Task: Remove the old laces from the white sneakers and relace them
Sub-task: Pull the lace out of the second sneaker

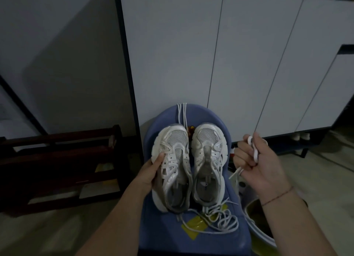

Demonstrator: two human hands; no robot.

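Before white cabinet doors, a blue plastic stool carries two unlaced white mesh sneakers side by side; the left hand grips one, the right hand clutches a bunched white lace.

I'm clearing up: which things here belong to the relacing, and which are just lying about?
Job: left sneaker, right sneaker, bundled lace in the right hand, tangled laces, straight laces, blue chair.
Lying about: wooden rack, basin, white cabinet.

Dim room – white cabinet doors, dark wooden rack left.
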